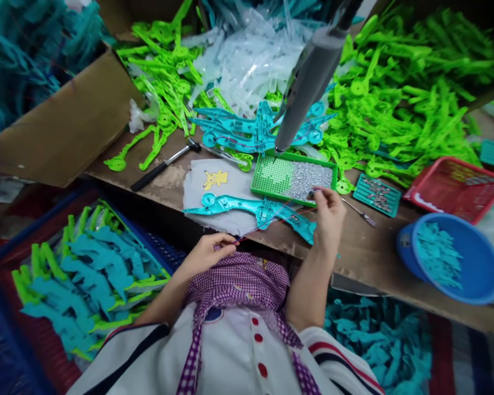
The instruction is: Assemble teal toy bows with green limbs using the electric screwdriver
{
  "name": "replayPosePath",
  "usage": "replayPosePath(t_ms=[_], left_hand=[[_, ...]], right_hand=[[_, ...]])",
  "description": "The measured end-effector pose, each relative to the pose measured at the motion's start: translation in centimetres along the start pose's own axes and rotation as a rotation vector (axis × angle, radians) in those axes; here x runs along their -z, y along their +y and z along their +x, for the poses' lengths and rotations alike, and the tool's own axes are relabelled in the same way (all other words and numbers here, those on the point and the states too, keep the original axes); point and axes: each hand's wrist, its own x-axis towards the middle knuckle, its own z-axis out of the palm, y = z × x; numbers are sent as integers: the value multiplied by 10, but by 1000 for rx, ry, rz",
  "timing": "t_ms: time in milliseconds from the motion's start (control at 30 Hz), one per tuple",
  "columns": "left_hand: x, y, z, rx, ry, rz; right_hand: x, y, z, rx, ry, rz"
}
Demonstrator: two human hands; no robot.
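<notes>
My left hand (212, 253) is at the bench edge, its fingertips pinched on thin red and blue wires (251, 234). These wires run up to a translucent teal plastic part (234, 204), lying partly on a grey cloth (197, 178) with a yellow cartoon print. My right hand (330, 216) is closed over the right end of the teal part, at the near corner of a green tray (271, 189) of small silvery screws. Something small and dark shows at its fingertips; I cannot make out what it is.
An electric screwdriver (308, 82) hangs above the tray. A hammer (160, 169) lies left, a small screwdriver (360, 213) right. Piled green parts (395, 109), a red basket (456, 186) and a blue bucket (407, 247) surround the bench. A filled crate (0, 263) stands lower left.
</notes>
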Motion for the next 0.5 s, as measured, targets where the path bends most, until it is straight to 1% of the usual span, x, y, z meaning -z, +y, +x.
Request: replayPosePath(t_ms=[67,100,133,167,200,233,267,300,333,367,400,433,500], left_hand=[[-3,-6,-4,130,121,-291],[-8,-7,-4,178,189,-420],[-13,-7,-4,214,250,-528],[-20,-6,-3,240,294,-612],[-28,-4,0,256,321,-673],[-37,0,4,260,331,-711],[-45,3,8,249,335,-723],[-52,7,14,221,338,-712],[-59,11,19,174,342,-681],[-64,14,24,114,349,-633],[-68,16,28,48,364,-578],[-71,17,32,-16,384,-523],[-74,17,35,-104,429,-446]], right_hand=[[9,-8,-18,62,-121,-211],[14,-13,-33,111,-155,-319],[17,-19,-52,157,-163,-396],[18,-24,-72,182,-173,-418],[16,-29,-92,179,-236,-377],[11,-33,-110,133,-365,-308],[3,-35,-125,55,-503,-241],[-6,-36,-136,-17,-587,-186],[-16,-37,-144,-80,-630,-147],[-25,-37,-148,-119,-627,-127],[-33,-37,-149,-134,-598,-117],[-39,-36,-148,-134,-567,-109],[-46,-35,-145,-128,-567,-62]])
